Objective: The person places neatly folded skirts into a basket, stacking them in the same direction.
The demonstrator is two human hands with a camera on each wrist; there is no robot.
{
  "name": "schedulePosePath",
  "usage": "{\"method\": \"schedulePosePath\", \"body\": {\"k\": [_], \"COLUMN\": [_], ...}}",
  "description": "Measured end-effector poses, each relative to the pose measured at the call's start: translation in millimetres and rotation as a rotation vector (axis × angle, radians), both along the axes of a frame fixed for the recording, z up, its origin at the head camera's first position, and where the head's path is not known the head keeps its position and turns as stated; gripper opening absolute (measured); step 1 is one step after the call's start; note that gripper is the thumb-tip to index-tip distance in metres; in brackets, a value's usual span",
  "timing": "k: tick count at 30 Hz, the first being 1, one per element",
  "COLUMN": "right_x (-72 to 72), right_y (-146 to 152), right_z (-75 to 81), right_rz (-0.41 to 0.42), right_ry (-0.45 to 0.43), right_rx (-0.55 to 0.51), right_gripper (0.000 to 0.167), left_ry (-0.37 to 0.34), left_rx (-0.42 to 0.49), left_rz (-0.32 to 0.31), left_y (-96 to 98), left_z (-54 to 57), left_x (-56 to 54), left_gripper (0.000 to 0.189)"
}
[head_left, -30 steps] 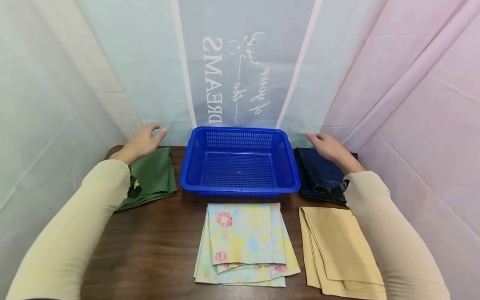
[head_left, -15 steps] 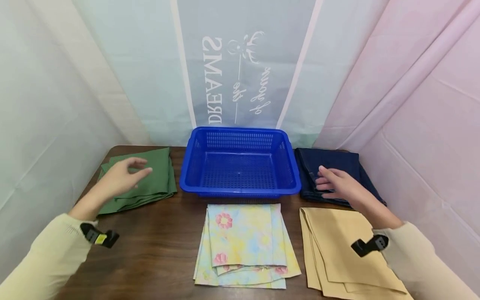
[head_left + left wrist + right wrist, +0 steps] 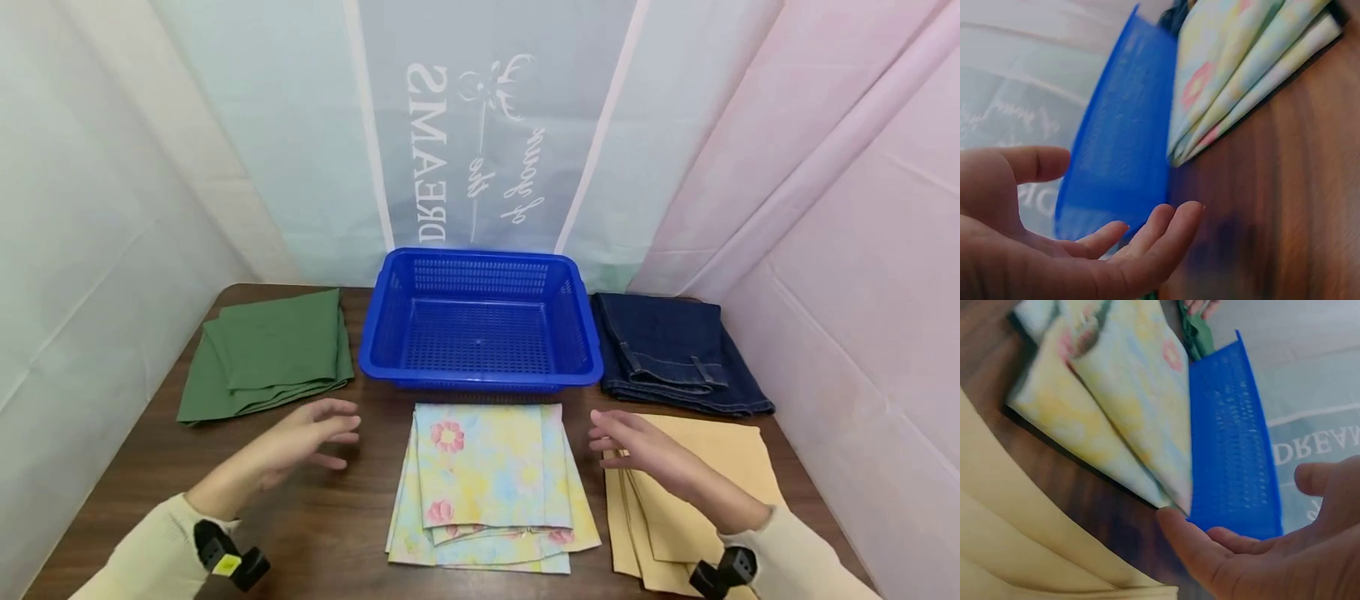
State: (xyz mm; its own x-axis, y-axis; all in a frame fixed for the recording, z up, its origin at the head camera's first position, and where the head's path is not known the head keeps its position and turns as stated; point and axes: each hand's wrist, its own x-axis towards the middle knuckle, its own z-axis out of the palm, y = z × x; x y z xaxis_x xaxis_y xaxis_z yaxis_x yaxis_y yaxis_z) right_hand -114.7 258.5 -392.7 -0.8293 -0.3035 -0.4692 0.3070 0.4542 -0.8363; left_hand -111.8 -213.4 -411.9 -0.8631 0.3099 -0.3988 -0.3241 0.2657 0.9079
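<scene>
the floral cloth (image 3: pixel 495 475), pale yellow and blue with pink flowers, lies folded in uneven layers on the brown table (image 3: pixel 375 500), between the two hands and just in front of the blue basket. the left hand (image 3: pixel 307 437) hovers to the left of it, apart from the cloth, near the front edge of the green cloth; its grip is wide, the thumb well away from the loosely bent fingers, with bare air between. the right hand (image 3: pixel 648 454) is on the other side, above the tan cloth (image 3: pixel 671 525), its fingertips pointing toward the floral cloth but short of its edge; this grip is wide too, thumb and fingers spread in the right wrist view. the blue basket (image 3: pixel 480 381) has slotted walls and a slotted floor and stands upright near the back of the table. the green cloth (image 3: pixel 285 350) lies folded to its left, and dark blue denim (image 3: pixel 663 333) with belt loops lies folded just beside it on the right. each wrist carries a small black camera below a cream sleeve (image 3: pixel 802 558). behind the basket hangs a pale blue-grey backdrop (image 3: pixel 480 33) with white lettering.
</scene>
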Motion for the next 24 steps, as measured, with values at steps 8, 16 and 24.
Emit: {"method": "schedulePosePath", "body": {"k": [8,16,24], "right_x": [12.9,15.4,16.7], "right_y": [-15,-20,-36], "right_z": [-18.7,-30.7,-44.8], "right_rz": [-0.024,-0.036,-0.167], "right_ry": [-0.09,-0.116,-0.123], "right_rx": [-0.009,-0.061,-0.104], "right_gripper": [0.073,0.069,0.065], "left_ry": [-0.113,-0.183,-0.254], "left_rx": [0.011,0.088,0.231], "left_rz": [0.015,0.048,0.16], "left_y": [42.4,65.1,78.8], "left_z": [-15.5,-25.6,-37.6], "left_x": [11.4,16.4,18.0], "left_gripper": [0.062,0.064,0.064]}}
